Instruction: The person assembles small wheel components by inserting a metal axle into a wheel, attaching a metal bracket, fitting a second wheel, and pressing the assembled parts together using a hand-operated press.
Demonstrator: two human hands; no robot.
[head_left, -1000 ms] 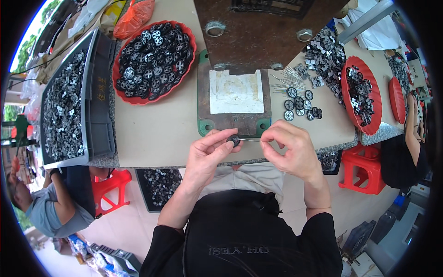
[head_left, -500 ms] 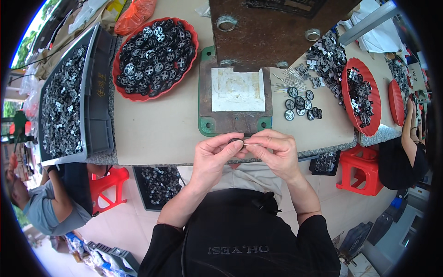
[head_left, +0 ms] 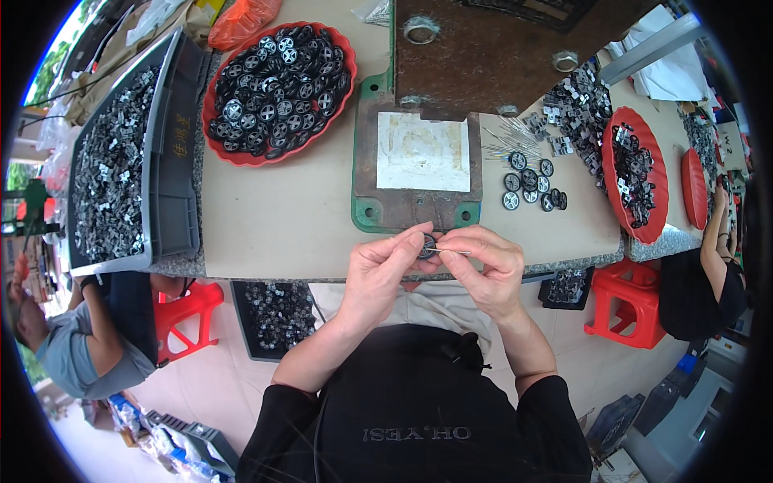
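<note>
Head view: from left I see a grey plastic crate of metal clips, then my left hand pinching a small black round wheel at the table edge; my right hand pinches a thin metal pin against it.

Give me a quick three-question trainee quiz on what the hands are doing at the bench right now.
1. True or false: the left hand pinches a small black round wheel.
2. What does the right hand hold? A) thin metal pin B) red stool C) white cloth
3. Fill in: the red scalloped tray of black wheels lies to the person's ____ of the rusty metal plate with green corners.

Key: 1 true; 2 A, the thin metal pin; 3 left.
</note>
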